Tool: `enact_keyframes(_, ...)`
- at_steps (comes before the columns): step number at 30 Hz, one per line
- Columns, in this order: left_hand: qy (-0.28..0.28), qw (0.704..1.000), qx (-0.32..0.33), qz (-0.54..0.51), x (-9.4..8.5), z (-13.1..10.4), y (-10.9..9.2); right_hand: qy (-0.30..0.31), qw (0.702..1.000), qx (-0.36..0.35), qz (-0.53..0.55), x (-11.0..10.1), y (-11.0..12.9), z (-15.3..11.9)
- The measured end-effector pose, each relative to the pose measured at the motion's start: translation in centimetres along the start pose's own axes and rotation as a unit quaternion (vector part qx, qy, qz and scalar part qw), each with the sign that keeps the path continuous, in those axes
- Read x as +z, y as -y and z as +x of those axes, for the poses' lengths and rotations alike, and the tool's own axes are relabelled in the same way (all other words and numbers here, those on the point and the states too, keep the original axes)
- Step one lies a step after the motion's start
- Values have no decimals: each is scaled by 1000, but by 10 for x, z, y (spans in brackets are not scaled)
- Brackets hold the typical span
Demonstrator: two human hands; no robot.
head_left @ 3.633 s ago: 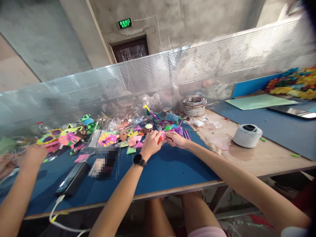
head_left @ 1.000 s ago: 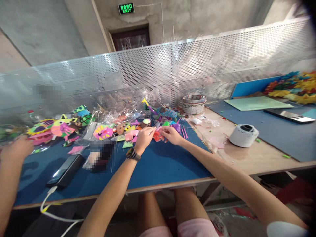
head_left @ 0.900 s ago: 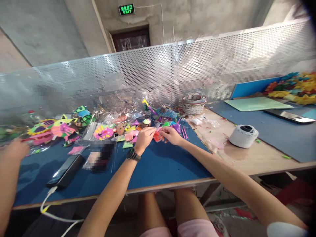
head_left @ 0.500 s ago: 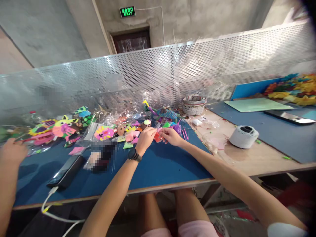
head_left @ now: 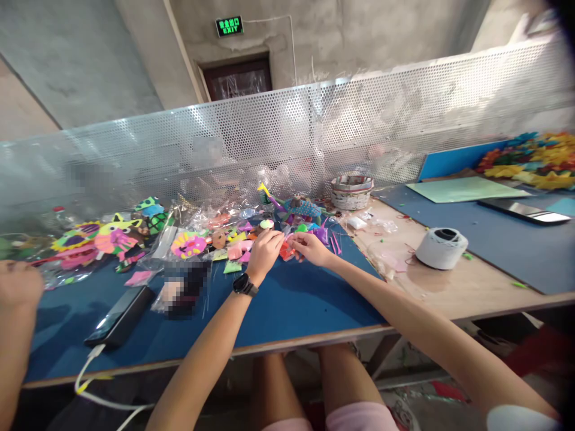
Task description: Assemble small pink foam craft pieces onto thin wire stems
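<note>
The fingers of your right hand (head_left: 312, 248) are pinched on a small red piece (head_left: 286, 251), which sits between your two hands over the blue table (head_left: 314, 305). Your left hand (head_left: 264, 252) has its fingers bent just beside it; whether they grip it, I cannot tell. Beyond lies a blue dotted figure (head_left: 303, 207); purple sticks (head_left: 336, 243) lie near your right hand, a white roll (head_left: 441, 249) farther right.
</note>
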State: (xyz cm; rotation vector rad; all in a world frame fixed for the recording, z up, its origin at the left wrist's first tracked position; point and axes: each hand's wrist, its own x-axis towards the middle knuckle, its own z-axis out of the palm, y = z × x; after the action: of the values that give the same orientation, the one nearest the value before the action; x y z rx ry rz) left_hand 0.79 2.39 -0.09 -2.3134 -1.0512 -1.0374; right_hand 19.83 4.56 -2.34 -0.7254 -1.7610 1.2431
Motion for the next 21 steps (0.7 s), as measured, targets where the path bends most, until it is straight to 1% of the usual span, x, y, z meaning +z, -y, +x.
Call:
enact_keyframes(7,10,1000,0,4,4,-1,2,7,1000,-10,4,-1,1,0)
enact_keyframes(15,-29,1000,7,1,4,-2,4,4,1000,-11,20,0,0,0)
enact_keyframes(21,-27,1000,9,-11,4,-3,5,6,1000,-2,13,0,-1,0)
